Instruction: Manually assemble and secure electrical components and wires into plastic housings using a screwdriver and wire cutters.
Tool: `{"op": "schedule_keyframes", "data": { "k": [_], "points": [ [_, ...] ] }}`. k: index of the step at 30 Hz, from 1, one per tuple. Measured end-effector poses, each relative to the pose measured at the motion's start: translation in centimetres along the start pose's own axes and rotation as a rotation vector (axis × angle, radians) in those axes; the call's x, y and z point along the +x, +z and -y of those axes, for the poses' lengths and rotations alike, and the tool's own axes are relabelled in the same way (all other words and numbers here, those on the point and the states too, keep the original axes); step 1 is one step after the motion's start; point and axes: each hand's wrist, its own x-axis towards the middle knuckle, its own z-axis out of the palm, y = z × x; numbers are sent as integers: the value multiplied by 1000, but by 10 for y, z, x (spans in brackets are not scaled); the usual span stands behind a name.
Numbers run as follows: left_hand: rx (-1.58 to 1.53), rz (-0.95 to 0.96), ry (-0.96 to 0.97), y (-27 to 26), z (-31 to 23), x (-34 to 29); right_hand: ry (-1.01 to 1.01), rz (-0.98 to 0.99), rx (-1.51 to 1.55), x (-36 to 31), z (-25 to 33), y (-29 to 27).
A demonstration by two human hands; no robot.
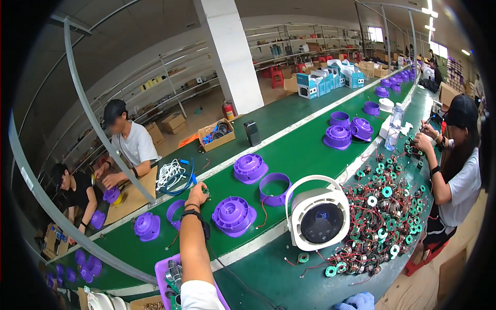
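My left hand [197, 195] reaches across the green conveyor belt [289, 155], its fingers closed. A bit of green shows at the fingertips, too small to name. Just beyond the hand stands a blue upright piece beside a blue cable loop [178, 190]; I cannot tell if the hand touches it. Purple round housings lie either side: a ring [175, 213] to the left, a slotted housing [234, 216] to the right. A blue knitted glove [356, 301] shows at the lower edge, seemingly on my right hand; its fingers are hidden. A white fan-like device [319, 219] with a handle stands nearby.
A large pile of small motors [382, 217] with green rings and red wires covers the right table. A purple bin [164, 274] of metal parts sits below my forearm. A grey post [98, 119] rises at left. Co-workers work at left [133, 144] and right [460, 165].
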Motion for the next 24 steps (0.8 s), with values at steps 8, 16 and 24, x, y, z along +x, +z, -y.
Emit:
{"op": "schedule_keyframes", "data": {
  "k": [8, 16, 24],
  "points": [
    [-868, 165, -19, -56, 2, -20, 2, -47, 74, 8, 5, -9],
    [-1058, 428, 360, -139, -113, -133, -35, -84, 82, -8, -12, -6],
    [-803, 715, 789, -179, -283, -387, -73, -125, 162, -6, -14, 10]
  ]
}}
